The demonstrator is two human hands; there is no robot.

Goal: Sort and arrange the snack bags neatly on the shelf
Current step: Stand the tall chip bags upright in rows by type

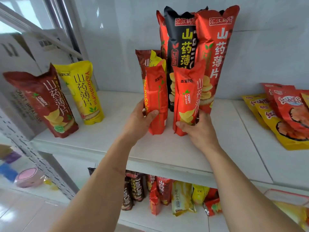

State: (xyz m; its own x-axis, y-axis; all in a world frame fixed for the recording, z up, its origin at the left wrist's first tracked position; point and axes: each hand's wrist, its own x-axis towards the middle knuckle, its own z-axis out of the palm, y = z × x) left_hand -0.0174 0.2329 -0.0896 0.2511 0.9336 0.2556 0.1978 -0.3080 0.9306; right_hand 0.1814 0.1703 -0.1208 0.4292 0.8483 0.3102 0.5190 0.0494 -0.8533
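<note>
Two small orange yam-chip bags stand upright side by side on the white shelf. My left hand grips the left orange bag near its base. My right hand grips the right orange bag low down. Behind the left one stand a small yellow bag and a small brown bag. Tall bags lean on the back wall: a black one, a tall red one and another red one partly hidden.
At the shelf's left a dark red bag and a yellow bag lean upright. Flat yellow and red snack packs lie at the right. The lower shelf holds several mixed bags. A pink container sits low on the left.
</note>
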